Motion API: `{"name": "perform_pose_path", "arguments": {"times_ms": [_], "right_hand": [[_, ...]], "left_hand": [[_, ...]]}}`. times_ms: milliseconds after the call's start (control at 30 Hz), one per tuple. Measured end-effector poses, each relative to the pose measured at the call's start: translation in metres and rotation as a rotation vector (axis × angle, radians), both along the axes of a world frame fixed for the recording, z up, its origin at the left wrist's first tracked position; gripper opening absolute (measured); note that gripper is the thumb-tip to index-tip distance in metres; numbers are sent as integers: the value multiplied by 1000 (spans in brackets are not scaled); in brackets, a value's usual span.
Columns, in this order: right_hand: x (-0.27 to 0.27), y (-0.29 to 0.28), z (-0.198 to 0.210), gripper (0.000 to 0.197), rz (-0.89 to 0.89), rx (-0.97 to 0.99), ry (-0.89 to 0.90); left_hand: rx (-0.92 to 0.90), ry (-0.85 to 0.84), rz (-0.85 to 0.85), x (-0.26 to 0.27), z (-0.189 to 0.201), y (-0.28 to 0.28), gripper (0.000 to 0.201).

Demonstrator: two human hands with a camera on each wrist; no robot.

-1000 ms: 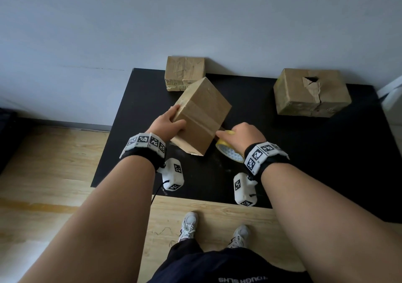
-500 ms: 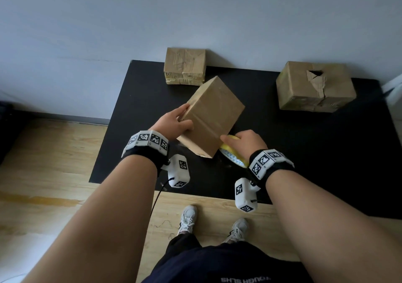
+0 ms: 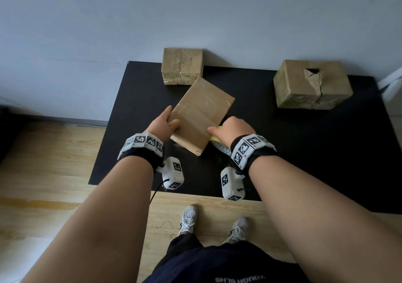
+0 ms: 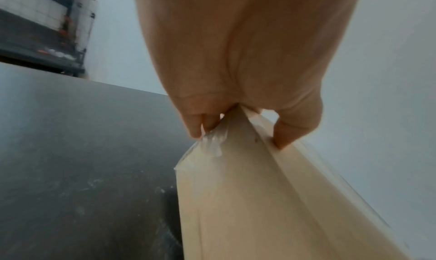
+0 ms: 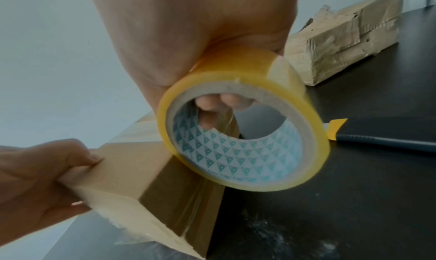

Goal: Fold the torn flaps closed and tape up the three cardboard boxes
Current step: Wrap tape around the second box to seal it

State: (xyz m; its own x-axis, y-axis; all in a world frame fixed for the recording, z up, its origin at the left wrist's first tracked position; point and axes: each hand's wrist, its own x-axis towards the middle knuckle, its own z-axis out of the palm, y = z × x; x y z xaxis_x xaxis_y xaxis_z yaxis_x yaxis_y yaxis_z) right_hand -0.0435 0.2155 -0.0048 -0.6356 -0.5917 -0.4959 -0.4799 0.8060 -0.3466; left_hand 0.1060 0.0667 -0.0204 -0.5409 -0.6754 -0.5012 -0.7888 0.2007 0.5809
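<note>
my left hand (image 3: 162, 125) gripped the near-left edge of the middle box (image 3: 201, 114), thumb on top, holding it tilted above the black table (image 3: 304, 152). over the last second the box had turned flatter toward me. my right hand (image 3: 231, 129) clutched the yellow tape roll (image 5: 243, 131) against its right side, so taping seemed underway. further right, the torn box (image 3: 311, 84) sat unsealed.

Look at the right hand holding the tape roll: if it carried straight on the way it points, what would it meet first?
Probably the held box: the right hand and its tape roll already sit against that box's side. Depth beyond is unclear.
</note>
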Motion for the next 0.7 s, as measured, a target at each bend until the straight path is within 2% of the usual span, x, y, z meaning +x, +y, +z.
{"name": "perform_pose_path", "arguments": {"times_ms": [100,167,233,367,500,700], "right_hand": [[5,-4,-1,43,-12,40,10],[9,-6,-4,42,-30,52,16],[12,-9,-5,42,-42,68,23],[13,-12,-7,46,-38,87,28],[13,-11,-8,49,-41,106,-6],[12,-8,-2,50,-48,125,-19]], "left_hand": [[-167,4,-121,-7,4,5,71],[-357,-52,-293,-14,4,8,75],[-445,-132,-444,-17,2,14,86],[-394,-222,-509,-18,-3,22,84],[-320,-194,-479,-23,1,19,64],[-492,-176,-599,-4,-14,40,57]]}}
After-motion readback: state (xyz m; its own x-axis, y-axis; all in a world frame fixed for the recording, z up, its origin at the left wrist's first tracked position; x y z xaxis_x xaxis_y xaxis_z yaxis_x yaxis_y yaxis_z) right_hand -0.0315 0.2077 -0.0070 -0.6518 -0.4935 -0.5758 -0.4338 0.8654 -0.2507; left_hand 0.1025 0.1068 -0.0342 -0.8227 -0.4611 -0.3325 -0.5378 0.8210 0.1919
